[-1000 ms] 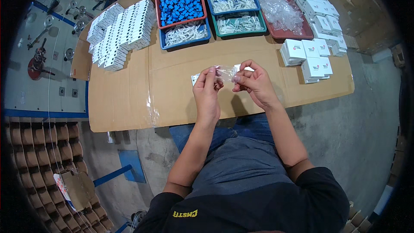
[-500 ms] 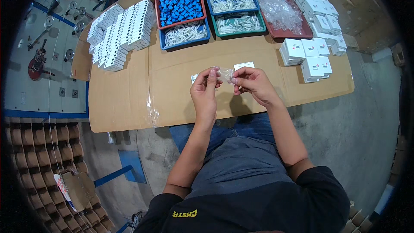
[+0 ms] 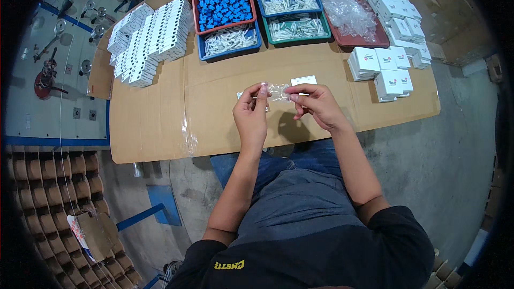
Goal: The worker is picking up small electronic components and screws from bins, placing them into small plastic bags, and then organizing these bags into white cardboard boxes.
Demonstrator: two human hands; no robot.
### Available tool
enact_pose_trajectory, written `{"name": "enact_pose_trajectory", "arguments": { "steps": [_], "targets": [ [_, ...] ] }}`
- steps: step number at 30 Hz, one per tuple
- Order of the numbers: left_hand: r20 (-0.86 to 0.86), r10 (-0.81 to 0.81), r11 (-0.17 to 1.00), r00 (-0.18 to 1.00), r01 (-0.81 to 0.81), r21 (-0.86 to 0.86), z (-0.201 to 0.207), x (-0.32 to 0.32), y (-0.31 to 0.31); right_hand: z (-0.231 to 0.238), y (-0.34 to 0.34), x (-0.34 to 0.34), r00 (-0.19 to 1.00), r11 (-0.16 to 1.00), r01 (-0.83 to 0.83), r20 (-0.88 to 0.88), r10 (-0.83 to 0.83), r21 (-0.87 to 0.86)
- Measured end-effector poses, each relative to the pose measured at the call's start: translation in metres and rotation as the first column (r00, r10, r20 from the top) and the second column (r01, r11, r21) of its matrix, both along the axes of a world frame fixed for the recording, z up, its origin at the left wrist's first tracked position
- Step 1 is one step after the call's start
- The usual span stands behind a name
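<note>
Left hand [image 3: 251, 116] shifted slightly left | clear bag [image 3: 278, 92] on near side of green tray [image 3: 301, 41], long axis left-to-right | left hand pinches its left end, right hand [image 3: 319, 105] its right; neither nearer

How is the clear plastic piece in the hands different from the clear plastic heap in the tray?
The held piece is small; the heap is much larger. The held piece spans from left hand to right hand; the heap lies in a red tray. Both are transparent.
</note>
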State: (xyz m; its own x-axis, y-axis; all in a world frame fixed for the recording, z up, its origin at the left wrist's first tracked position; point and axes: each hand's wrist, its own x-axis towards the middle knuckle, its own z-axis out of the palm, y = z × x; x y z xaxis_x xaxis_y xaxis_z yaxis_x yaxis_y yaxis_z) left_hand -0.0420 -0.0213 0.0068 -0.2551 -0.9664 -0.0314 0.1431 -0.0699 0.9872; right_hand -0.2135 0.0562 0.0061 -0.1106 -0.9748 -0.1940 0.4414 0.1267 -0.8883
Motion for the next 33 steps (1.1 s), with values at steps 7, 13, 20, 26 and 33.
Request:
{"name": "enact_pose_trajectory", "arguments": {
  "steps": [7,13,20,26,33],
  "targets": [
    [-0.022,-0.031,0.997,0.999,0.030,-0.075,-0.003,0.001,0.000,-0.007,-0.002,0.001,0.999,0.999,0.006,-0.044,-0.004,0.045],
    [-0.016,-0.017,1.000,1.000,0.016,-0.024,-0.004,0.004,-0.001,-0.005,0.002,0.001,0.999,0.999,-0.036,0.039,0.036,0.003],
    [0.328,0.086,0.909,0.941,0.061,-0.412,0.011,0.007,-0.005,0.005,0.001,0.003,0.992,1.000,0.000,-0.125,-0.001,-0.005],
    [0.590,0.026,0.600,0.807,0.460,-0.655,0.018,0.017,-0.009,0.009,0.003,0.006,0.946,0.998,-0.034,-0.323,0.016,-0.050],
    [0.601,-0.023,0.628,0.799,0.479,-0.613,0.011,0.017,-0.005,0.007,0.004,0.011,0.756,0.988,-0.023,-0.650,-0.081,-0.149]
  ]
}}
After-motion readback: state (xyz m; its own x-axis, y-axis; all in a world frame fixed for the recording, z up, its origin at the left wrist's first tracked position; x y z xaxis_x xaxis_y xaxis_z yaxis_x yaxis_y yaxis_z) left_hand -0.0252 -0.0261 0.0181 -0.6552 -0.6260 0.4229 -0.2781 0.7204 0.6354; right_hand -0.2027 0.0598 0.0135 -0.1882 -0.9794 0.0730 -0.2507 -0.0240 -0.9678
